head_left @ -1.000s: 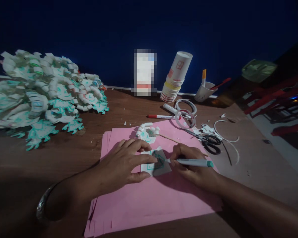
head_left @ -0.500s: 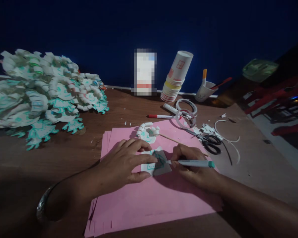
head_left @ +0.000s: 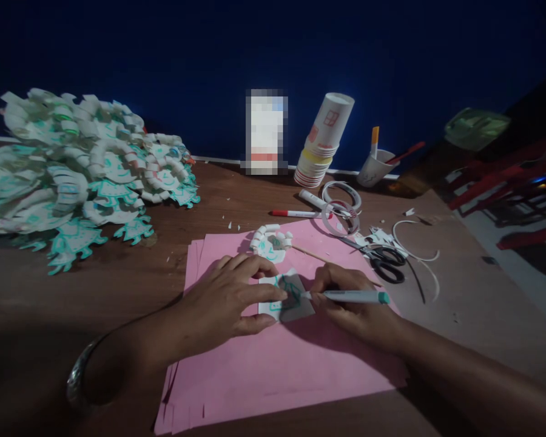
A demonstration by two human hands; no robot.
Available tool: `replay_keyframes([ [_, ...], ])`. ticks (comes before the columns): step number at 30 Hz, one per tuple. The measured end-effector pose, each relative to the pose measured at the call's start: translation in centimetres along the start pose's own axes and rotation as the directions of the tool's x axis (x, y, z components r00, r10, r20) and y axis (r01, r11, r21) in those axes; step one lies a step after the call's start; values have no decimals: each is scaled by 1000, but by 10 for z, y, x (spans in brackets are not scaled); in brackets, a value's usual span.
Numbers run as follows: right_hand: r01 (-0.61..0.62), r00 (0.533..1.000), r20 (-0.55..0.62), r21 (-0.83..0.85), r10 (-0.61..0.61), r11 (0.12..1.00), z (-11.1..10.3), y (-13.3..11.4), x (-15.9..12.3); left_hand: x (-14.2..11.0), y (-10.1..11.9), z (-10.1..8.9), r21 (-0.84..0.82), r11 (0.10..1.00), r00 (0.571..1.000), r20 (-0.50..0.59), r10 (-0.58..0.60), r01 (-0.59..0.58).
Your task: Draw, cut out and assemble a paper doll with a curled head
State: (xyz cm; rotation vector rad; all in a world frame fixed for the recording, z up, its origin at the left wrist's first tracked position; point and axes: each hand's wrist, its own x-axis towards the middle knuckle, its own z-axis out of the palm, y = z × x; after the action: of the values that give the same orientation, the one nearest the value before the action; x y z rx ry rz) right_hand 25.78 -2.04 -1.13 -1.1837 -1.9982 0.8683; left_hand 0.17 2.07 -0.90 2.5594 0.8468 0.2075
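My left hand (head_left: 230, 297) lies on a small white paper piece (head_left: 286, 298) with teal lines drawn on it, fingers pressing it flat on the pink paper sheets (head_left: 273, 370). My right hand (head_left: 352, 306) grips a teal marker (head_left: 351, 297), its tip touching the paper piece at the right side. Just beyond the piece lies a finished paper figure with curled white strips (head_left: 270, 243) and a thin wooden stick (head_left: 312, 255).
A big heap of similar white and teal paper figures (head_left: 73, 176) fills the table's left. Behind are stacked paper cups (head_left: 324, 142), a cup holding pens (head_left: 375, 165), a red marker (head_left: 295, 213), tape rings (head_left: 341, 209), black scissors (head_left: 384, 262) and paper scraps. Red chairs (head_left: 509, 182) stand right.
The marker in my right hand has shifted slightly over the paper piece; my left hand has stayed pressed on the piece.
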Motion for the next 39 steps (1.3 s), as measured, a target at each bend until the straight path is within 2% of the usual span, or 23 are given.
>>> replay_keyframes([
  [39,4,1000,-29,-9,-5,1000,2,0,5,1,2,-2,3,1000,1000,13,-12,12],
])
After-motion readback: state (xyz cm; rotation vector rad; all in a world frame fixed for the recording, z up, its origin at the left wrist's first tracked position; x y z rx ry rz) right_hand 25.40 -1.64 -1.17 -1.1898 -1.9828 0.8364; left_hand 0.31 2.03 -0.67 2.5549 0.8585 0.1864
